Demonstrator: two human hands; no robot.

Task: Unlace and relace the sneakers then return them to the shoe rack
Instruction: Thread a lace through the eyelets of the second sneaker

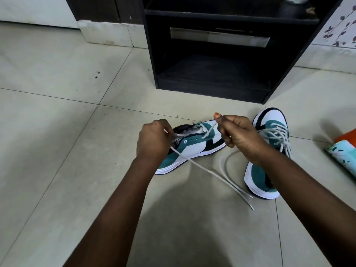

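ITEM 1: near sneaker. On floor, lying on its side, directly below and between both sets of fingers. Long axis runs from lower left (heel, under L wrist) to upper right (toe, under R hand). Most eyelets bare; lace crosses only at toe-end eyelets. Judged: unlacing or early relacing, can't tell which.

ITEM 2: lace. Two strands rise from toe end, one to each hand. Slack tails trail from L fingers across floor toward the person's right, tips lying just beside heel of 2nd shoe.

ITEM 3: left hand. Fingers curled, pinching a lace strand at the tips, over heel/collar end. Nearer to bare eyelets than R.

ITEM 4: right hand. Fingers curled tight, thumb up, pinching other strand drawn up from toe end. Nearer to toe.

ITEM 5: second sneaker. Upright on floor, to the outside of R fingers, fully laced w/ loose ends; long axis roughly away from the person.

ITEM 6: shoe rack. Dark, beyond both fingers; lower shelf open.

NEXT (judgement): move turns on the strand in L fingers meeting eyelet row just under them.
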